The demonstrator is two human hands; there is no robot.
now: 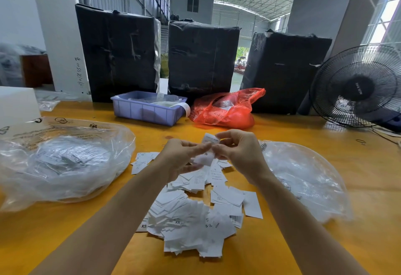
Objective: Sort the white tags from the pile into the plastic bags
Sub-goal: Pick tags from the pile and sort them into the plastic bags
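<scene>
A pile of white tags (195,216) lies spread on the yellow table in front of me. Above its far end both hands meet. My right hand (240,155) pinches a white tag (208,139) between thumb and fingers. My left hand (182,157) holds a blurred white tag (202,159) at its fingertips, close against the right hand. A clear plastic bag (63,162) with tags inside lies to the left of the pile. Another clear plastic bag (303,179) lies to the right.
At the back of the yellow table (303,253) stand a lilac plastic tray (147,109) and a red plastic bag (225,109). Behind them are three black wrapped bundles (201,57). A black fan (358,86) stands at the right edge.
</scene>
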